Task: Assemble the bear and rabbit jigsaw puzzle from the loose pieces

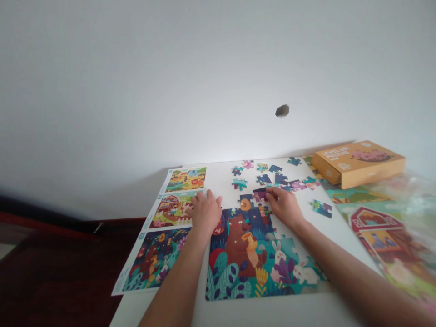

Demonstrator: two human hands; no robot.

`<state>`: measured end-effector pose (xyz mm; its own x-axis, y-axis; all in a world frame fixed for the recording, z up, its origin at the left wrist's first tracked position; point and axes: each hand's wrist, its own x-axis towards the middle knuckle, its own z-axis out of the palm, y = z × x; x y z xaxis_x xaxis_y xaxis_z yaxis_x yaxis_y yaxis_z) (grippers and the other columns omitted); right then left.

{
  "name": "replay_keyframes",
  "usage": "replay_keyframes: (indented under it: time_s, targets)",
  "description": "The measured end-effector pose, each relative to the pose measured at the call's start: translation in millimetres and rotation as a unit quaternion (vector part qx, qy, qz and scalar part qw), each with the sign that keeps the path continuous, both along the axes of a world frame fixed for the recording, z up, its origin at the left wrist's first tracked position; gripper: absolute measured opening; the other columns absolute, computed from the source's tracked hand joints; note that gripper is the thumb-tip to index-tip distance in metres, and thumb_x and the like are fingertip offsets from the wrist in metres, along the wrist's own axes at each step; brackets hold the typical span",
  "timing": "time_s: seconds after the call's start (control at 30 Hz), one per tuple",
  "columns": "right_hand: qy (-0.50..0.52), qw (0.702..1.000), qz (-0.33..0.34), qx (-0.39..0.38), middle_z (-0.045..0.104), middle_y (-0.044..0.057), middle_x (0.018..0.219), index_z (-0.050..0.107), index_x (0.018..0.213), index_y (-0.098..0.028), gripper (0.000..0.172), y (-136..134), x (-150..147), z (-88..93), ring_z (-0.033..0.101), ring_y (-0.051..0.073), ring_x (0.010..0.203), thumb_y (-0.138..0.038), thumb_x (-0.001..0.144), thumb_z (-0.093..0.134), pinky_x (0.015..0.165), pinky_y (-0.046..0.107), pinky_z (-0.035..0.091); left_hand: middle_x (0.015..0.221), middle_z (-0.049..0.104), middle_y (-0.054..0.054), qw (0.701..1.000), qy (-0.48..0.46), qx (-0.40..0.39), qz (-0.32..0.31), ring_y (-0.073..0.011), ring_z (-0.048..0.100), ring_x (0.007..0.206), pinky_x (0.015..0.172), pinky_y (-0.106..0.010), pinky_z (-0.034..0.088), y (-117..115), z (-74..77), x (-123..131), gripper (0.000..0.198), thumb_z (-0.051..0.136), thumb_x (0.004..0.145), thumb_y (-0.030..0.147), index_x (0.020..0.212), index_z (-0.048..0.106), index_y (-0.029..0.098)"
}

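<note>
A partly joined jigsaw puzzle (238, 254) with a bear, rabbits and leaves lies on the white table (221, 175). My right hand (284, 204) pinches a dark purple puzzle piece (259, 194) just above the puzzle's upper edge, next to a piece with a round orange shape (245, 203). Flat, with fingers spread, my left hand (206, 211) rests at the right edge of a printed picture sheet (145, 247), left of the puzzle. Several loose puzzle pieces (281, 179) are scattered beyond my right hand.
An orange puzzle box (361, 161) stands at the back right. Below it lies another farm picture (374, 227), partly under clear plastic wrapping (415, 200). A white wall (218, 81) with a hole (282, 111) rises behind the table. Dark floor (68, 272) shows at the left.
</note>
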<state>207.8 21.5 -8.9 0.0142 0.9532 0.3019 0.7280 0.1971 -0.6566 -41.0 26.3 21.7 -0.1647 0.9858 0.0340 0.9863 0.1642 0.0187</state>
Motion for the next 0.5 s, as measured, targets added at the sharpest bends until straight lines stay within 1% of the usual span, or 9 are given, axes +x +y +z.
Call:
replay_keyframes:
  time_s: [0.07,0.13,0.23,0.3,0.37,0.43,0.5]
  targets:
    - [-0.003,1.000,-0.007,0.000,0.076,0.004,0.082,0.073,0.098,-0.022,0.026,2,2,0.0,0.069,0.021,0.076,-0.028,0.089,0.049,0.072,0.030,0.049,0.118,0.053,-0.021,1.000,0.002,-0.004,-0.003,-0.0393,0.050,0.112,0.082,-0.056,0.049,-1,1.7,0,0.043,0.039,0.098,0.042,0.127,0.056,0.014]
    - [-0.023,0.999,-0.029,0.000,0.076,0.005,0.083,0.073,0.104,-0.022,0.030,5,8,1.7,0.069,0.021,0.075,-0.026,0.090,0.046,0.070,0.030,0.049,0.117,0.053,-0.020,1.000,0.006,-0.006,-0.005,-0.0392,0.050,0.111,0.082,-0.055,0.049,-1,3.0,0,0.042,0.040,0.098,0.041,0.124,0.058,0.014]
    - [-0.097,0.991,-0.097,0.000,0.076,0.007,0.085,0.074,0.107,-0.023,0.037,11,25,6.8,0.069,0.023,0.076,-0.019,0.088,0.042,0.072,0.032,0.046,0.117,0.053,-0.020,1.000,0.010,-0.006,-0.006,-0.0394,0.050,0.111,0.082,-0.055,0.049,-1,3.0,-1,0.041,0.039,0.098,0.040,0.120,0.060,0.013]
    - [-0.149,0.980,-0.134,-0.006,0.076,0.007,0.085,0.076,0.102,-0.025,0.038,14,40,10.1,0.068,0.024,0.080,-0.016,0.085,0.043,0.077,0.035,0.045,0.117,0.053,-0.021,1.000,0.010,-0.004,-0.009,-0.0396,0.050,0.111,0.081,-0.055,0.049,0,1.9,-2,0.041,0.039,0.097,0.039,0.121,0.060,0.013]
    - [-0.180,0.973,-0.143,-0.022,0.076,0.006,0.083,0.078,0.094,-0.028,0.035,16,54,12.4,0.067,0.024,0.081,-0.014,0.080,0.048,0.080,0.038,0.044,0.118,0.053,-0.021,1.000,0.017,-0.003,-0.010,-0.0397,0.050,0.111,0.081,-0.055,0.049,1,0.4,-3,0.042,0.039,0.097,0.040,0.122,0.060,0.013]
    - [-0.188,0.971,-0.145,-0.036,0.076,0.006,0.085,0.079,0.089,-0.029,0.035,16,66,14.1,0.066,0.024,0.082,-0.014,0.076,0.051,0.081,0.038,0.043,0.118,0.052,-0.021,1.000,0.027,-0.003,-0.011,-0.0396,0.050,0.111,0.081,-0.054,0.049,2,-0.6,-3,0.043,0.039,0.097,0.040,0.123,0.060,0.013]
    - [-0.176,0.970,-0.164,-0.030,0.075,0.006,0.090,0.080,0.089,-0.029,0.035,18,77,16.4,0.066,0.024,0.084,-0.014,0.075,0.051,0.082,0.039,0.044,0.118,0.053,-0.021,0.999,0.034,-0.004,-0.012,-0.0394,0.050,0.111,0.082,-0.053,0.049,2,-0.8,-3,0.043,0.038,0.097,0.040,0.125,0.060,0.014]
